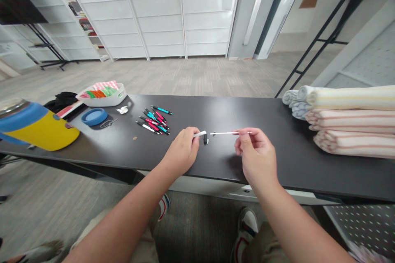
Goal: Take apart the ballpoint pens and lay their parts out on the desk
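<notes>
My left hand (184, 148) is closed around a white pen barrel (200, 134), its end pointing right. Between finger and thumb of my right hand (257, 148) is a thin white pen refill (224, 133), held level with its tip toward the barrel. A small gap parts the two. Just below the barrel's end, a small black pen part (205, 139) lies on the dark table (247, 111). To the left is a loose pile of pens (154, 120) in red, teal, white and black.
Rolled striped towels (354, 121) are stacked at the right end. On the left stand a yellow and blue jug (40, 125), a blue lid (94, 116), a crumpled white tissue (122, 110) and a white basket (106, 99) of colourful packets. A drawer (243, 191) sits under the front edge.
</notes>
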The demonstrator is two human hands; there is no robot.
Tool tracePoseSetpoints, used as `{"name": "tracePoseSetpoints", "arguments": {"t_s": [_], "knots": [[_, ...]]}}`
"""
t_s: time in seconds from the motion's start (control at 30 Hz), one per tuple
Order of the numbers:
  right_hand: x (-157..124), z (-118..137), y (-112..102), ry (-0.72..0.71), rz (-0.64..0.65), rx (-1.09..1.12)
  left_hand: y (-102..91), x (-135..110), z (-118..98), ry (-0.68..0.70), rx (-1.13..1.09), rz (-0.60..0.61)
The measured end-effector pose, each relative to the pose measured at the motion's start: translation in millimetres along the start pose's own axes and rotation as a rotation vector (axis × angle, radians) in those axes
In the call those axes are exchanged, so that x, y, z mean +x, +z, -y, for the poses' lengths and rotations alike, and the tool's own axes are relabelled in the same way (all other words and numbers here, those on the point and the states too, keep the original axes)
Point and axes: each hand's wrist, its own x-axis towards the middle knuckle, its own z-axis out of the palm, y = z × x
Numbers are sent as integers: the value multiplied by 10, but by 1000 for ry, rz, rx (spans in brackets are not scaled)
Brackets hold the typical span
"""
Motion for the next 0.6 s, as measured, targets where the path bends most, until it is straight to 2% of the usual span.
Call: {"name": "tracePoseSetpoints", "arguments": {"t_s": [0.07,0.13,0.3,0.6], "knots": [[23,-4,13,-12,-82,91,2,6,4,-46,0,-16],[36,-17,29,3,-102,138,9,14,6,-28,36,22],[6,-30,65,11,-58,118,50,30,-21,126,231,226],[-43,14,53,16,-8,58,80,42,-28,92,265,271]]}}
